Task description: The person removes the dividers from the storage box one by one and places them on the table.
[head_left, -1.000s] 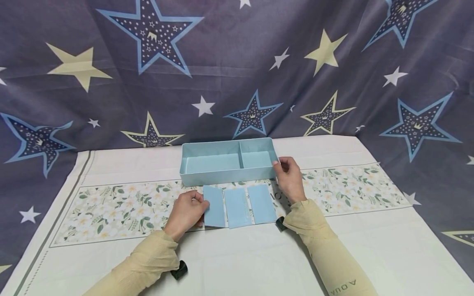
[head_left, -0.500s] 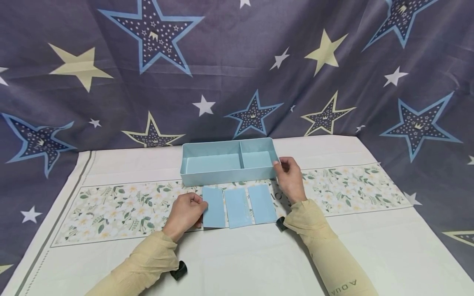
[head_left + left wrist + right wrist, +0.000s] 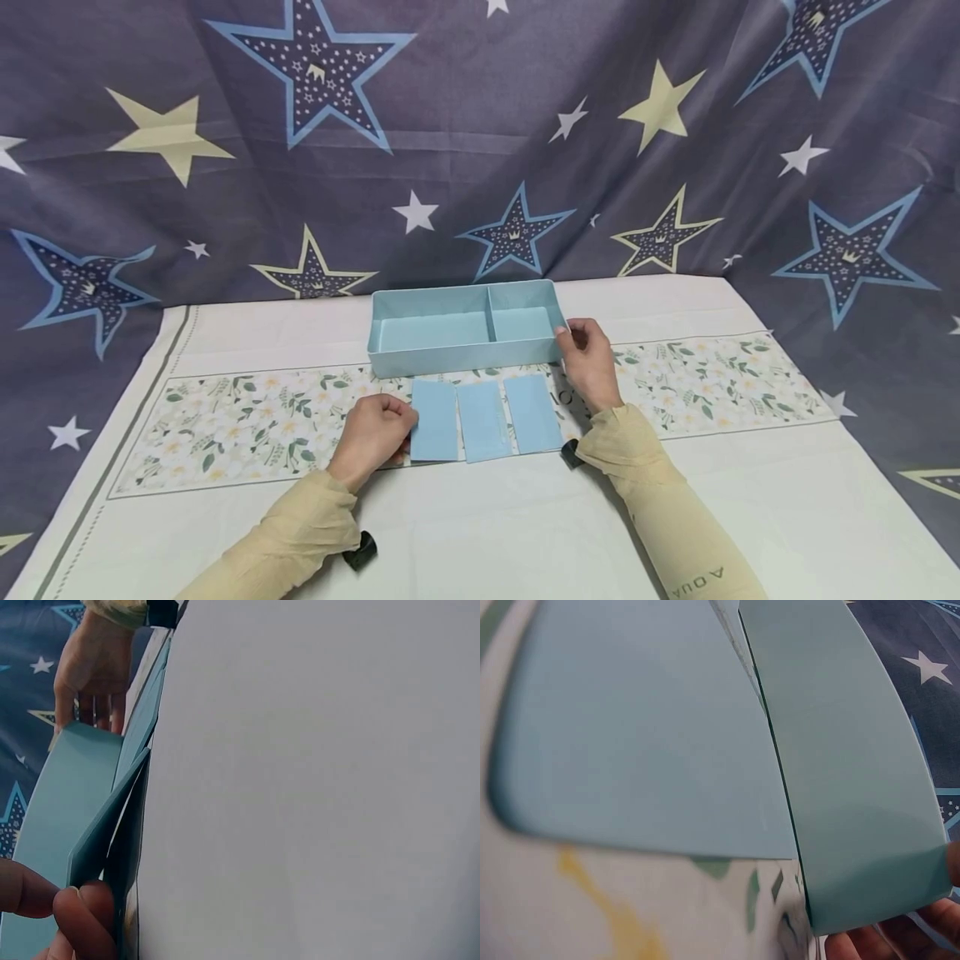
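Three light blue flat panels lie side by side on the table: a left panel [image 3: 435,423], a middle panel [image 3: 484,421] and a right panel [image 3: 532,412]. My left hand [image 3: 372,433] pinches the left panel's outer edge between thumb and fingers. In the left wrist view that edge is tilted up, with a dark layer below it. Behind the panels stands a blue open box [image 3: 450,361] with a divider making two compartments. My right hand [image 3: 589,362] grips the box's right front corner, thumb at the rim; in the right wrist view the fingers [image 3: 900,937] curl round its end.
A white tablecloth [image 3: 480,533] with a floral band [image 3: 277,425] covers the table. A dark star-patterned curtain [image 3: 465,100] hangs right behind the box. Dark straps [image 3: 362,551] show at both wrists.
The left panel's raised outer edge has come down somewhat, with my left hand still pinching it. My right hand stays at the box corner.
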### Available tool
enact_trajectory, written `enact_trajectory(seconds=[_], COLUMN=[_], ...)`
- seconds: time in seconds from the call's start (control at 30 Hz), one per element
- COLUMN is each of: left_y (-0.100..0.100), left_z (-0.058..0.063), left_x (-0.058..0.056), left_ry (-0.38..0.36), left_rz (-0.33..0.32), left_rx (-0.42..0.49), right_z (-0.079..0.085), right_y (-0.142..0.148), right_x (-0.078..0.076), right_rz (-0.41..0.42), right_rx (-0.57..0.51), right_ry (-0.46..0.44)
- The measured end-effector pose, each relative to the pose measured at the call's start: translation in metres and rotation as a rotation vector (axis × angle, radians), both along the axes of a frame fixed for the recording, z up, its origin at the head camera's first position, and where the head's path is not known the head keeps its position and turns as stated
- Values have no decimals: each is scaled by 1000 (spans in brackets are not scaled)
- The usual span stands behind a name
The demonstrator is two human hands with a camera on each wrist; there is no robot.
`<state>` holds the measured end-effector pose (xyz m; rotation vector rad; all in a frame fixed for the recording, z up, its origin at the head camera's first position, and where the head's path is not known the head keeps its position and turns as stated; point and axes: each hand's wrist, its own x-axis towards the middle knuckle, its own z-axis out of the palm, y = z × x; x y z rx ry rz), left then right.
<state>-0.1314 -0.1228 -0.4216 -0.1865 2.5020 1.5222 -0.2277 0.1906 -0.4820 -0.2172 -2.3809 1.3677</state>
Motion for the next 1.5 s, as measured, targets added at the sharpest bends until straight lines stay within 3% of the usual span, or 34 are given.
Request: enact_trajectory(seconds=[0.9, 1.13, 1.37, 1.5], left_y=[-4, -2, -2, -2], left_z=[-1, 1, 4, 3], left_x=[4, 2, 0, -1], left_ry=[64, 124, 298, 330], left_rz=[-29, -66, -125, -146], left_rx=[-97, -205, -410, -454], right_z=[3, 5, 2, 0], right_y=[0, -1, 1, 1], right_x=[1, 1, 1, -1], right_rz=[13, 17, 17, 7], right_rx=[-4, -6, -10, -10], right_ry=[24, 24, 30, 14])
